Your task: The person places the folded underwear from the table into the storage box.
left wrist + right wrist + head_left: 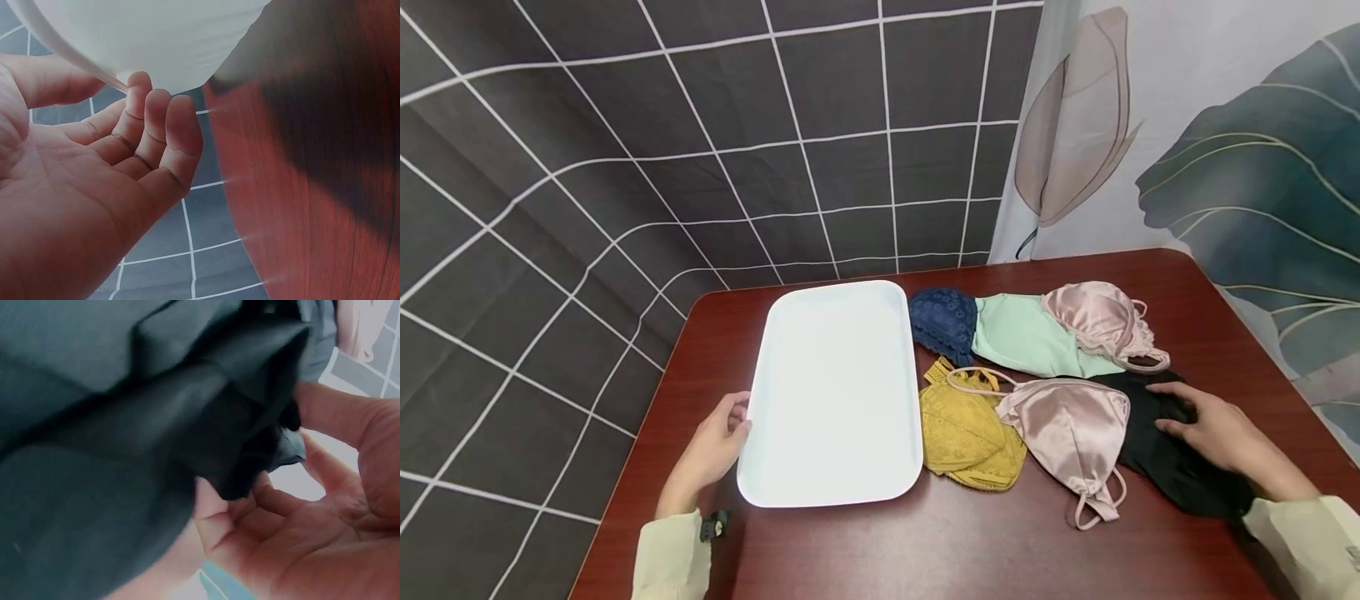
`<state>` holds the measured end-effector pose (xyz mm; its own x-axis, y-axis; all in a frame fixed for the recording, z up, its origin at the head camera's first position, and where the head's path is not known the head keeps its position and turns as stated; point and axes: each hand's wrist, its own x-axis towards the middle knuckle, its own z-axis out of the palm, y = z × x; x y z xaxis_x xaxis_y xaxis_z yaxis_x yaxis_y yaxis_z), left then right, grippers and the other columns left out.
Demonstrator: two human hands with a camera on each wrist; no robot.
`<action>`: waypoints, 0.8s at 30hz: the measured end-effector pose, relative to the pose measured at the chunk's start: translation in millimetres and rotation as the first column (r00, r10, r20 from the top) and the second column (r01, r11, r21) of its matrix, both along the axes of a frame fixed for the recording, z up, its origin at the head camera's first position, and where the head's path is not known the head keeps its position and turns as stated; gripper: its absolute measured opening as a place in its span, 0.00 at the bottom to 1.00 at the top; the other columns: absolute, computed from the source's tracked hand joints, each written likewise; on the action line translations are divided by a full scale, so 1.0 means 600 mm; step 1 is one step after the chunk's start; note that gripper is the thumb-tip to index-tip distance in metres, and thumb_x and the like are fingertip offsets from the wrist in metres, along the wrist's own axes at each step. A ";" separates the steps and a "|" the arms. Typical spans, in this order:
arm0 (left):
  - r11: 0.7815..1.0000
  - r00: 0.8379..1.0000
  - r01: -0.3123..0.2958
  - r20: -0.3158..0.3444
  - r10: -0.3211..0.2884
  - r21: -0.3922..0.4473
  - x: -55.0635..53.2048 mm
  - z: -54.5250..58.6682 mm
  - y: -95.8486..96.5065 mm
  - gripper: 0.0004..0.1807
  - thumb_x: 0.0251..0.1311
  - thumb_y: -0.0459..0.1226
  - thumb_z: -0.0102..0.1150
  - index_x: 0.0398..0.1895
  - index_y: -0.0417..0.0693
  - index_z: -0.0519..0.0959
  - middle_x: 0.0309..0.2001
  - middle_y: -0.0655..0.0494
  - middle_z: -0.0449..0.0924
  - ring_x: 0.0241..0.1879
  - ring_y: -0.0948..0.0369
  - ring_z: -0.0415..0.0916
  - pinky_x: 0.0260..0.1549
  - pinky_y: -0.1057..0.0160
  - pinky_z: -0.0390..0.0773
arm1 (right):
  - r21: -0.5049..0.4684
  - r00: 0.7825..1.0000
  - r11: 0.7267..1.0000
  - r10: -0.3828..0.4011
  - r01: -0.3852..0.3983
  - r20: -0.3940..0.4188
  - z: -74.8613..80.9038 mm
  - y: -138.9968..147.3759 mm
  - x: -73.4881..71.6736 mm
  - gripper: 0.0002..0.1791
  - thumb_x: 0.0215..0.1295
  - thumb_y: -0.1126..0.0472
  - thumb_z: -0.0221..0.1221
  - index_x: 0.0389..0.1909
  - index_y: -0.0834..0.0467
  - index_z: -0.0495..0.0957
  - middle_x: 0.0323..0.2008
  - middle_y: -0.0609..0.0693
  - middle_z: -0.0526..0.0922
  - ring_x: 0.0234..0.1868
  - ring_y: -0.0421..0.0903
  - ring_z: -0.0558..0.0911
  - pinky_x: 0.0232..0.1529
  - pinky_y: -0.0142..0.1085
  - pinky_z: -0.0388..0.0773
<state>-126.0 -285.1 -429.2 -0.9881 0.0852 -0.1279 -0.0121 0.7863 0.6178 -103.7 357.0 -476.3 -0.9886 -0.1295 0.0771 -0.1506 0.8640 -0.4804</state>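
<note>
On the left, my left hand (717, 442) grips the rim of a white rectangular tray (831, 392). The left wrist view has the thumb on one side of the tray's edge (169, 44) and curled fingertips on the other. The tray casts a shadow on the table. At the far right, my right hand (1221, 429) holds a black garment (1180, 462), whose exact kind is unclear. In the right wrist view, bunched black fabric (237, 419) lies between thumb and fingers. Beside it is a pink satin bra (1075, 425) with thin straps.
A mustard lace bra (966, 425) lies by the tray's right edge. Behind are a navy lace bra (943, 321), a mint-green garment (1030, 333) and another pink bra (1090, 312). The red-brown table (842, 558) meets a dark grid-patterned curtain (820, 175) at the back.
</note>
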 end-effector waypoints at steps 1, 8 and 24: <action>1.000 1.000 -0.001 0.000 0.001 0.002 0.000 0.000 0.000 0.23 0.66 0.31 0.47 0.64 0.34 0.61 0.45 0.44 0.70 0.46 0.50 0.70 0.43 0.51 0.72 | -0.002 1.000 1.000 0.000 0.000 -0.009 -0.001 0.000 0.000 0.27 0.48 0.67 0.69 0.51 0.63 0.73 0.40 0.74 0.75 0.34 0.65 0.75 0.31 0.57 0.68; 1.000 1.000 -0.003 -0.002 0.003 0.010 -0.002 -0.003 -0.001 0.23 0.66 0.30 0.47 0.64 0.34 0.61 0.45 0.44 0.70 0.46 0.50 0.71 0.44 0.50 0.73 | -0.013 0.999 1.000 -0.005 0.004 -0.049 -0.003 0.003 0.001 0.24 0.47 0.70 0.68 0.48 0.62 0.75 0.39 0.71 0.77 0.29 0.56 0.73 0.28 0.47 0.66; 1.000 1.000 -0.003 0.015 0.002 0.029 0.002 -0.005 -0.002 0.24 0.67 0.31 0.45 0.65 0.35 0.58 0.46 0.42 0.68 0.48 0.48 0.71 0.45 0.48 0.73 | -0.030 0.999 0.999 0.010 -0.011 -0.036 0.014 -0.003 0.016 0.24 0.56 0.73 0.60 0.55 0.61 0.73 0.47 0.69 0.73 0.34 0.51 0.67 0.29 0.30 0.55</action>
<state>-125.0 -286.6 -432.3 -0.9863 0.0867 -0.1405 -0.0237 0.7682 0.6398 -94.0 355.1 -467.7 -0.9837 -0.1371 0.1165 -0.1774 0.8474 -0.5005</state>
